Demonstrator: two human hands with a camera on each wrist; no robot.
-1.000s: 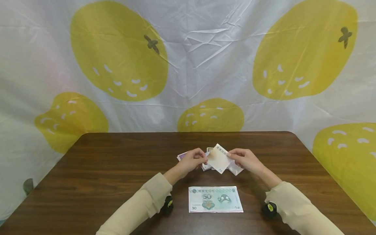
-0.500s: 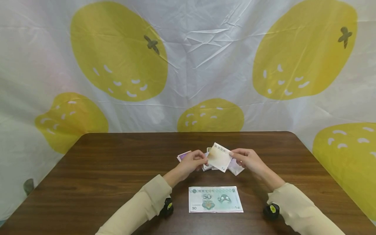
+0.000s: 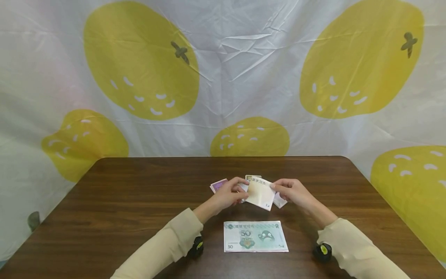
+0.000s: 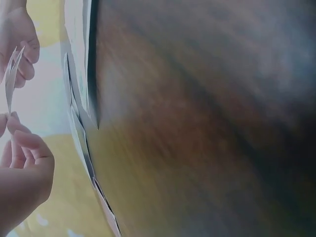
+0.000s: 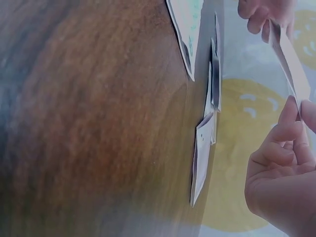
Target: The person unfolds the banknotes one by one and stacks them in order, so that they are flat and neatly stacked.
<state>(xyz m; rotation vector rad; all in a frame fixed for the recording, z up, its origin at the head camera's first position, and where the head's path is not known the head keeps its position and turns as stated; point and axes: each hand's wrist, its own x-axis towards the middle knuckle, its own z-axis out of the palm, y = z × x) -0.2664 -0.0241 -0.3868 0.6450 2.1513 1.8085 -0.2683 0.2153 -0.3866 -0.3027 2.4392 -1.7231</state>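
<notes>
Just beyond the green note printed 50 [image 3: 256, 236], I am seeing a cream note [image 3: 260, 195] being held up off the desk [image 3: 139, 217], tilted, with its writing running along the far edge. From the wrist views I am making out two layers in it, parting slightly along one side. Beyond the green note and toward its left, the left hand [image 3: 228, 192] is pinching the cream note's left edge, thumb and forefinger closing on the paper while the other fingers are curling. Beyond the green note and toward its right, the right hand [image 3: 292, 192] is pinching the opposite corner between thumb and forefinger, barely any gap showing. Farther from me than the green note, more paper is lying on the desk: a purple note [image 3: 218, 185] is poking out past the left hand, a brownish note [image 3: 253, 177] is peeking out behind the cream one, and a pale note [image 3: 280, 200] is showing beside the right fingers. Beyond them all, a lemon-patterned cloth [image 3: 223, 89] is hanging behind the desk.
</notes>
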